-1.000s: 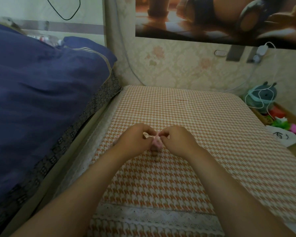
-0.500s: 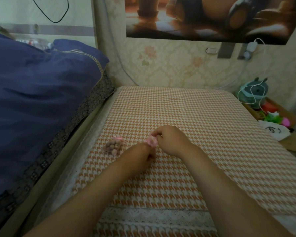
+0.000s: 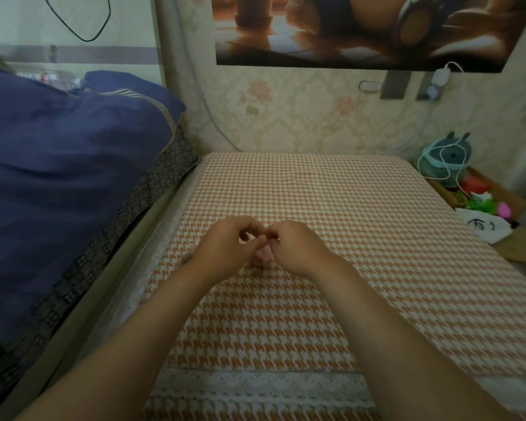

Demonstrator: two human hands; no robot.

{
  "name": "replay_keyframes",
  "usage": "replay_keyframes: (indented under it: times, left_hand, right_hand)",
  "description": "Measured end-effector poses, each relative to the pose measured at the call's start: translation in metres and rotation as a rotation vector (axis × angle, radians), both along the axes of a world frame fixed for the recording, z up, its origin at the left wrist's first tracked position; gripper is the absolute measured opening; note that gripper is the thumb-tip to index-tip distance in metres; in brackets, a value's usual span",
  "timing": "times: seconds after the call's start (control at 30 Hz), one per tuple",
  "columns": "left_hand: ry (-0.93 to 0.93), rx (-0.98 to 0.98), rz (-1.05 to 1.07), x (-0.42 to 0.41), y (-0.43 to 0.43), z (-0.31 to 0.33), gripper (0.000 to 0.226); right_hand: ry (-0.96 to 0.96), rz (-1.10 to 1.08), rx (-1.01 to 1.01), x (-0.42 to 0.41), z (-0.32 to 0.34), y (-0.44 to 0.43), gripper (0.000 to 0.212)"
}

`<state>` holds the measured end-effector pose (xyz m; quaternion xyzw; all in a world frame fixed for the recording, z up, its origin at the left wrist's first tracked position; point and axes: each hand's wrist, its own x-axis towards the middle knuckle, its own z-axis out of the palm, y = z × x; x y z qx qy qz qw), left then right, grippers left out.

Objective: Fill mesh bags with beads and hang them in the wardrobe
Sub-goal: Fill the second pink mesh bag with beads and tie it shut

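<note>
Over a table [image 3: 362, 238] draped in an orange-and-white houndstooth cloth with a white lace band near its front edge, a person's two bare forearms reach forward and the hands meet at the middle of the surface. Left hand [image 3: 225, 250] and right hand [image 3: 298, 247] are both curled, thumbs and forefingers pinched together where they touch, working the top of one small pink mesh bag [image 3: 263, 255] that shows only as a pale patch beneath and between the hands, resting on the cloth. A second bag [image 3: 188, 256], mostly hidden behind the left wrist, lies on the cloth just beside it; its contents cannot be made out. That makes two bags in view, both partly covered.

To the left, a bed carries a navy quilt [image 3: 58, 177] with a patterned grey border, pressed close to the table's edge. Behind the table stands a wall papered in cream with faded pink flowers, and one large poster [image 3: 362, 28] in warm brown tones hangs above. One black cable [image 3: 82, 31] loops on the pale wall at far left. At right, a white charger [image 3: 441, 75] sits in a wall socket, its thin white cord trailing down to a round teal gadget [image 3: 447, 162] on a low wooden shelf. Beside that gadget lie a red item, a green-and-pink toy [image 3: 486, 206] and one white card [image 3: 480, 227] with dark markings.
</note>
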<state>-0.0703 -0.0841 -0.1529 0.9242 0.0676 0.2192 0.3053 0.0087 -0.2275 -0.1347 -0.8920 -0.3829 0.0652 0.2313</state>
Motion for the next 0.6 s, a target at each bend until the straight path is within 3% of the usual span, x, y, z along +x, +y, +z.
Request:
replay_keyframes:
  times: [0.33,0.5,0.6]
  left_hand:
    - [0.062,0.17,0.025,0.028,-0.005,-0.012,0.006]
    - [0.209,0.108,0.152,0.023,-0.002,-0.004,0.018]
    - [0.23,0.057,0.182,0.019,0.002,0.0,0.018]
  right_hand:
    - [0.024,-0.023,0.001,0.004,-0.002,-0.004,0.018]
    - [0.017,-0.037,0.058,0.006,-0.008,0.0,0.024]
    - [-0.003,-0.079,0.129,0.006,-0.01,0.002,0.018]
